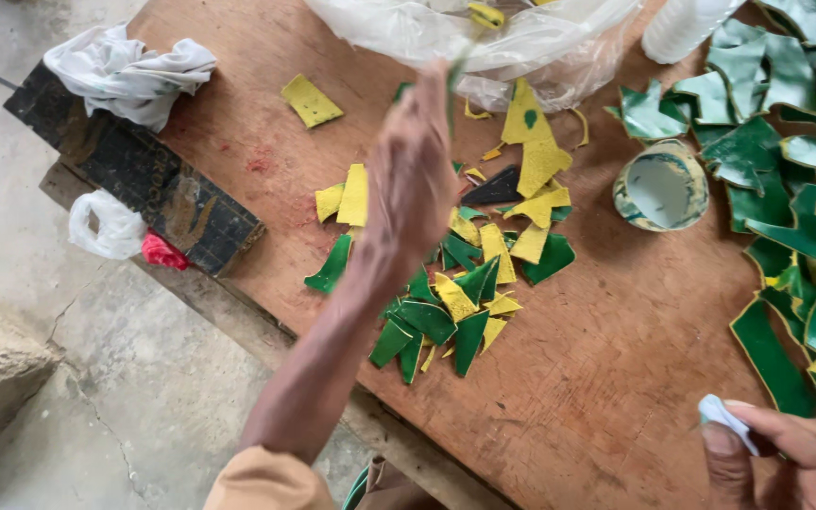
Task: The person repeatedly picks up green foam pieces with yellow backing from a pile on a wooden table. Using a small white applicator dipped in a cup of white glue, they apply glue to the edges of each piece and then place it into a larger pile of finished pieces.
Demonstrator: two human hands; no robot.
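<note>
Nearest the lens, at five o'clock, the right hand pinches a small white object between thumb and fingers, its kind too small to tell. Extended toward twelve o'clock over the brown wooden tabletop, the left hand is raised and closed on a thin green strip that blurs against the clear crumpled plastic bag. Below that hand, at the frame's centre, lies a heap of green and yellow cut sheet scraps, triangles and slivers overlapping one another. They look light, thin and bendable, probably leather-like or rubbery sheet, glossy on the green face and so perhaps slippery; a pinch at an edge or corner would seem the surest hold. At three o'clock larger green offcuts pile up beside a round open tin with a white inside. A white crumpled cloth rests on a dark plank at ten o'clock.
</note>
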